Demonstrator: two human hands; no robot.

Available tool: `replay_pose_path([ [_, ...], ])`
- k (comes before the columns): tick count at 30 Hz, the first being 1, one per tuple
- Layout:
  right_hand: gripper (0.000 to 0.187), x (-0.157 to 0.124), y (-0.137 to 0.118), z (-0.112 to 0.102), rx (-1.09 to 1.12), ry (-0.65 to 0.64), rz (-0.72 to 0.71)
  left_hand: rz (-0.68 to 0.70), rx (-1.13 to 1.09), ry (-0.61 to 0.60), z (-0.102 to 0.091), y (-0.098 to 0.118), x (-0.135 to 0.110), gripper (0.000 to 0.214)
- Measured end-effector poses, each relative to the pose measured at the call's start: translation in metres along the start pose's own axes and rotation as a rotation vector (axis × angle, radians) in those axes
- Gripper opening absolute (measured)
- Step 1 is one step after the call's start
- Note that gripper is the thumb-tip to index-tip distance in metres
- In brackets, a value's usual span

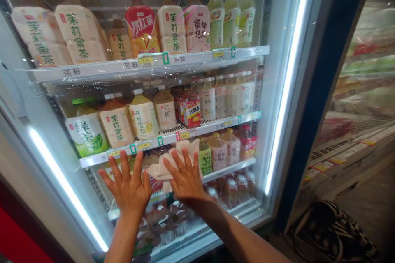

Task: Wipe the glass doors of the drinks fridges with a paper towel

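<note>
My right hand (187, 181) lies with spread fingers on a crumpled white cloth (160, 168), pressing it against the glass door (203, 65) of a drinks fridge. The cloth shows on both sides of the fingers and above them; whether it is fabric or paper I cannot tell. To its left, my left hand (131, 185) is open, fingers fanned out, palm toward the glass, with nothing in it. Both hands are in front of the lower shelves. Behind the glass, a green tea bottle (86, 129) and a red drink carton (191, 109) stand on the middle shelf.
Large tea bottles (142, 24) line the upper shelf (197, 57). Bright light strips (286, 86) run down both sides of the fridge. At right are an open chilled display (354, 139) and a black-and-white striped bag (333, 230) on the floor.
</note>
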State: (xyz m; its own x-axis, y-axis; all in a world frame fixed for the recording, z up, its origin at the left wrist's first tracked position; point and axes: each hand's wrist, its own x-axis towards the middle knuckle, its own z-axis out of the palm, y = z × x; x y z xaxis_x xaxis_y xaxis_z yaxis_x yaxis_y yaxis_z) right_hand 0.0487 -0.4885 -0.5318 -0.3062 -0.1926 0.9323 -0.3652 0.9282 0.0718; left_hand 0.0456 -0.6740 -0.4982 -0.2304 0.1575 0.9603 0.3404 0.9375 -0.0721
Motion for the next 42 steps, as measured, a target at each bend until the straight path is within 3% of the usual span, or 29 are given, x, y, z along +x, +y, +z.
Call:
replay_pose_path([
  [3,0.081,0.038,0.017,-0.016,-0.018,0.019,0.082,-0.038,-0.021,0.015,0.002,0.008,-0.001,0.075],
  [5,0.082,0.049,0.025,-0.022,-0.026,0.041,0.105,-0.075,-0.039,0.011,0.005,0.018,-0.002,0.078],
  [7,0.085,0.034,0.031,-0.021,-0.025,0.047,0.084,-0.097,-0.051,-0.004,0.007,0.030,-0.003,0.081],
  [11,0.083,-0.024,0.051,-0.014,-0.029,0.034,0.021,-0.035,-0.076,-0.026,0.013,0.057,0.000,0.079],
  [13,0.079,-0.026,0.071,-0.019,-0.030,0.047,0.028,0.006,-0.100,-0.028,0.017,0.071,0.006,0.080],
  [18,0.073,0.011,0.128,-0.043,-0.030,0.165,0.218,0.128,-0.145,-0.030,0.030,0.114,0.024,0.074],
  [20,0.072,-0.004,0.139,-0.044,-0.031,0.150,0.237,0.176,-0.173,-0.032,0.035,0.133,0.029,0.073],
  [24,0.072,-0.069,0.152,-0.035,-0.042,0.095,0.238,0.260,-0.224,-0.031,0.045,0.167,0.031,0.071],
  [26,0.071,-0.077,0.169,-0.038,-0.045,0.094,0.244,0.291,-0.242,-0.037,0.051,0.182,0.032,0.070],
  [28,0.070,-0.064,0.195,-0.048,-0.045,0.138,0.287,0.314,-0.249,-0.040,0.058,0.193,0.032,0.070],
  [32,0.068,-0.043,0.233,-0.063,-0.050,0.222,0.372,0.328,-0.191,-0.055,0.070,0.204,0.032,0.068],
  [38,0.069,-0.107,0.231,-0.044,-0.072,0.186,0.323,0.340,-0.117,-0.068,0.076,0.204,0.031,0.070],
  [42,0.066,-0.080,0.260,-0.057,-0.068,0.248,0.449,0.338,-0.123,-0.063,0.076,0.204,0.030,0.071],
])
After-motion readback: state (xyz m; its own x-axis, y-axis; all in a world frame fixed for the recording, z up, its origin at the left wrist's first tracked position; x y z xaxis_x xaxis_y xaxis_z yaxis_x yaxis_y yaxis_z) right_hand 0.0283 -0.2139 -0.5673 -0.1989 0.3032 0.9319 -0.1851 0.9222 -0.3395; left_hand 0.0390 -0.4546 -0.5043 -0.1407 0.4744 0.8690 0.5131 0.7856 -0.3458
